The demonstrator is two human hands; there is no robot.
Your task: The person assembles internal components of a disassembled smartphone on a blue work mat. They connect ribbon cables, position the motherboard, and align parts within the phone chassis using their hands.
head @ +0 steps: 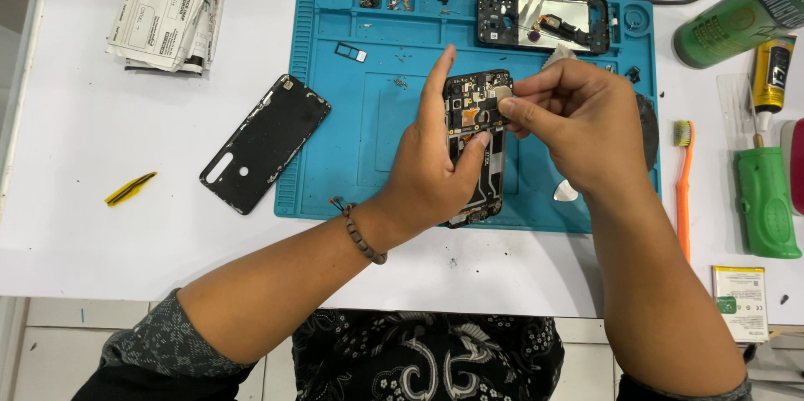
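Phone frame (476,146), back cover (264,143) already off, held in left hand (435,171) w/ fingers wrapped round; right hand (574,112) fingertips pinch small part at its board; inner parts not yet out.

A single camera sat on the person's head and looked steeply down over the near edge of the white table (75,225). It stood close enough that both forearms ran in from the bottom of the frame, and the patterned shirt (419,359) filled the lower edge. The blue work mat (335,158) lay near the centre, its far edge close to the top of the view. The table ran out of frame at the top and right. There was no second view.
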